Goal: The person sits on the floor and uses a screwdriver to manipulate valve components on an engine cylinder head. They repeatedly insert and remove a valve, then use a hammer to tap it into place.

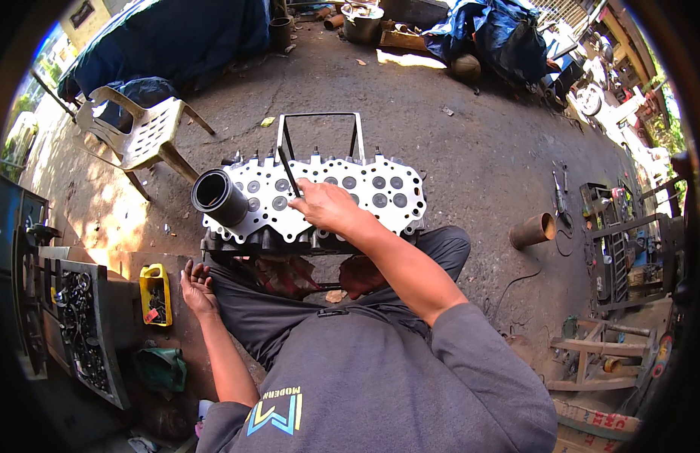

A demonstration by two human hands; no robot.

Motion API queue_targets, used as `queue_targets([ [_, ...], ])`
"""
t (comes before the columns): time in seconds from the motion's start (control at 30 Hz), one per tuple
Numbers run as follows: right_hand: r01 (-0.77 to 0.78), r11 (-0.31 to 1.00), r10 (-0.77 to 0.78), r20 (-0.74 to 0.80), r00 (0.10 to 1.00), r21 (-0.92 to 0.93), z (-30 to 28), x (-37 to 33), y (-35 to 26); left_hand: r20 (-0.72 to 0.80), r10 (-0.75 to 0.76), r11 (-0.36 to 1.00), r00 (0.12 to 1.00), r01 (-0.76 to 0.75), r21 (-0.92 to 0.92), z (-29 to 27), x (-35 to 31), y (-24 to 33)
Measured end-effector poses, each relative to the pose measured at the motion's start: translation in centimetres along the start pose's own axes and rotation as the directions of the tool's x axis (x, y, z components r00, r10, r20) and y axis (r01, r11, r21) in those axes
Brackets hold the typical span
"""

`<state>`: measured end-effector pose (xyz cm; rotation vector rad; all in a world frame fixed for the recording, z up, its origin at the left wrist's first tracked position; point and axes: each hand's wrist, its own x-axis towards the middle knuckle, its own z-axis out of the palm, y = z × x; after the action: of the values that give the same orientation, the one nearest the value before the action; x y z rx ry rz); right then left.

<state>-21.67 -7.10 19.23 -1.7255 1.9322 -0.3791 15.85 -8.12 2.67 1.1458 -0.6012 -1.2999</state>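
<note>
In front of my lap lies an engine cylinder head (327, 167), its pale flat face up, with round dark valves and many bolt holes. My right hand (323, 205) is over the middle of it, fingers closed round a thin black rod (287, 166). The rod slants up and away from the fingers; whether its lower end touches the face is hidden by the hand. On the head's left end stands a dark hollow cylinder (222, 200), open at the top. Held low beside my left thigh, my left hand (199, 291) is empty, palm up with fingers apart.
A metal frame (320, 115) rises behind the head. Far left is a plastic chair (150, 136); nearer stand a cut yellow jug (155, 294) and a tray of dark parts (82, 332). To the right are a rusty pipe piece (533, 232), a cable and a wooden frame (603, 347).
</note>
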Motion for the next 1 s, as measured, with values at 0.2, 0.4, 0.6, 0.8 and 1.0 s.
queue_targets([
  [0.2, 0.573, 0.714, -0.235, -0.634, 0.737, 0.401, -1.9, -0.4, -1.5, -0.019, 0.003, 1.000, 1.000, -0.003, 0.013, -0.1, 0.0, -0.1],
  [0.4, 0.257, 0.964, -0.195, -0.491, 0.849, 0.062, -2.8, 0.3, -1.3, 0.006, 0.026, 1.000, 1.000, -0.026, 0.018, 0.2, -0.1, 0.1],
  [0.6, 0.161, 0.982, -0.135, -0.225, 0.965, 0.102, -0.8, 0.3, 0.2, -0.025, -0.010, 1.000, 1.000, 0.010, 0.015, 0.2, -0.1, 0.1],
  [0.8, 0.413, 0.845, -0.244, -0.443, 0.862, 0.338, -1.2, 0.0, -0.6, -0.031, 0.006, 1.000, 1.000, -0.005, 0.031, 0.1, -0.3, 0.1],
  [1.0, 0.303, 0.947, -0.240, -0.392, 0.888, 0.107, -2.8, -0.1, -1.6, -0.008, 0.005, 1.000, 1.000, -0.004, 0.024, 0.1, -0.1, 0.1],
])
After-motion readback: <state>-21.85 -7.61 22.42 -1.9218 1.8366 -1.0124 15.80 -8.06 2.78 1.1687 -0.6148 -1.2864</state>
